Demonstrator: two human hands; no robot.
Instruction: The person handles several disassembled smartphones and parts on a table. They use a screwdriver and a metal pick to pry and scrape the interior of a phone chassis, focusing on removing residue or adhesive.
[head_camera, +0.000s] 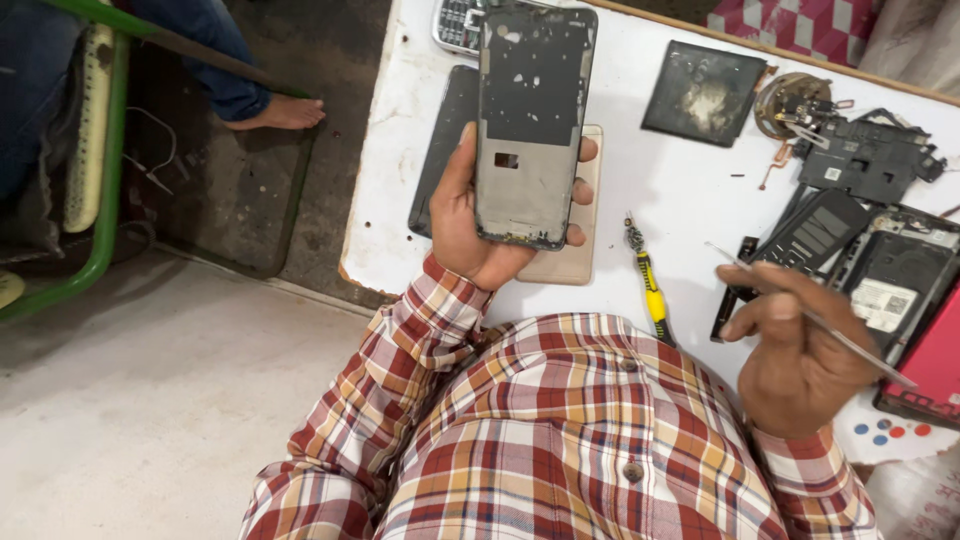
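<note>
My left hand (470, 225) grips a stripped phone frame (530, 120), dark at the top and grey at the bottom, holding it upright above the white table (660, 180). My right hand (795, 350) is closed on thin metal tweezers (750, 270), whose tip points up and left toward the table's middle. A yellow-handled screwdriver (651, 290) lies on the table between my two hands.
A gold phone back (588, 235) and a dark panel (445, 140) lie under the held frame. A black battery (703, 92), a keypad phone (456, 22) and several opened phone parts (870, 160) cover the right side. Another person's bare foot (280, 113) rests on the floor at the left.
</note>
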